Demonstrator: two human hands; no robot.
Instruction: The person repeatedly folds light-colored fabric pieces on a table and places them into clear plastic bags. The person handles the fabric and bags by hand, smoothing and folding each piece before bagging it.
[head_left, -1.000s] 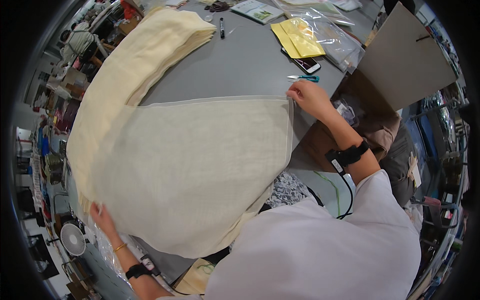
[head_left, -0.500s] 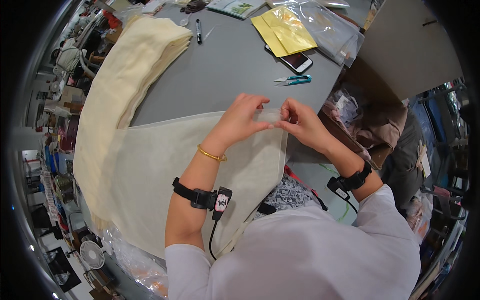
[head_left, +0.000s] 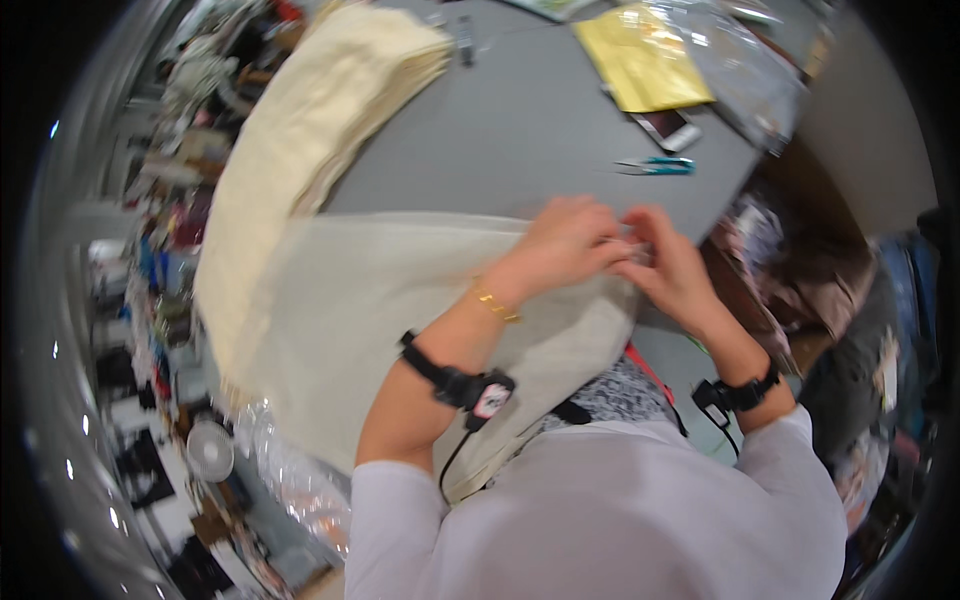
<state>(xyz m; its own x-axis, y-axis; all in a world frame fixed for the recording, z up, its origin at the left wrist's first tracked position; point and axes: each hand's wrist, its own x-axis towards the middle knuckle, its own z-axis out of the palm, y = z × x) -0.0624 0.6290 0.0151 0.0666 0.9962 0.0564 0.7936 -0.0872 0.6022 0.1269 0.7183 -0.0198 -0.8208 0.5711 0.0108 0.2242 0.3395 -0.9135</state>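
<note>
A large cream cloth (head_left: 390, 310) lies spread over the near part of the grey table (head_left: 520, 130) and hangs off its front edge. My left hand (head_left: 565, 240) and my right hand (head_left: 670, 265) meet at the cloth's right corner, both pinching its edge, fingertips touching. A gold bracelet and a black wrist strap sit on my left forearm; a black strap wraps my right wrist. What lies between the fingers is hidden.
A tall stack of folded cream cloths (head_left: 320, 130) runs along the table's left side. A yellow packet (head_left: 640, 60), a phone (head_left: 668, 128), teal-handled snips (head_left: 655, 166) and clear plastic bags (head_left: 750, 60) lie at the back right. A small fan (head_left: 210, 452) and clutter fill the floor left.
A second ago my left hand held the cloth's far lower-left corner; it has swung across to join my right hand at the right corner, folding the cloth over. The hands now stay together.
</note>
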